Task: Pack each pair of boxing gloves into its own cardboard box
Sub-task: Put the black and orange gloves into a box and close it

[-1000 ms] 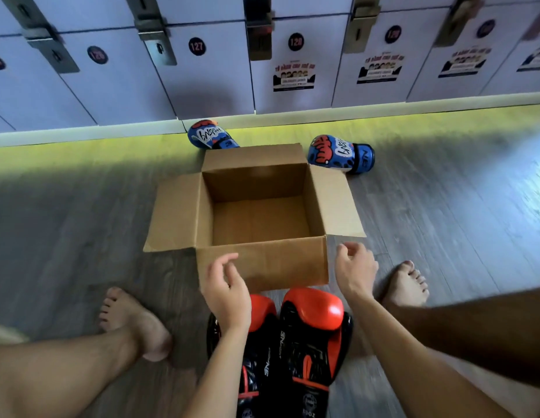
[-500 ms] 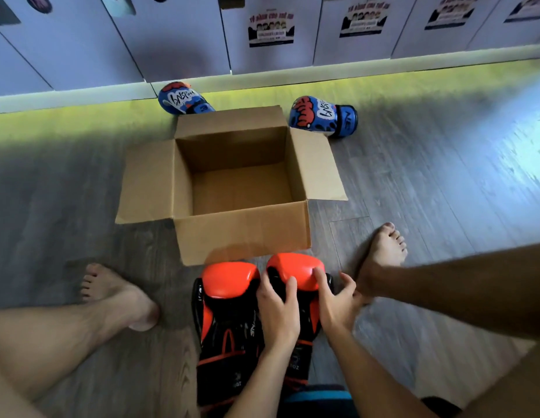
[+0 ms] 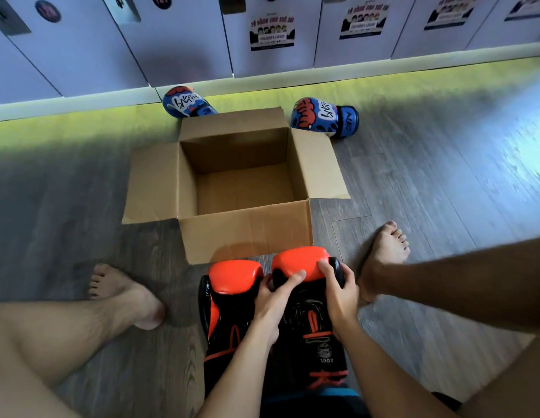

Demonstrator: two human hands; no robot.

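Between the bare legs, just beside the near wall of the cardboard box, two red-and-black gloves are laid side by side on the floor. The right one is gripped by both hands: the left hand is curled round its inner edge and the right hand round its outer edge. A second ago both hands were held up at the box's near wall; since then they have been brought down onto this glove. The other red-and-black glove is left untouched. The box is seen open, its flaps spread. Beyond it, two blue gloves are lain apart before the lockers, one partly hidden by the far flap. A bare foot is planted at each side.
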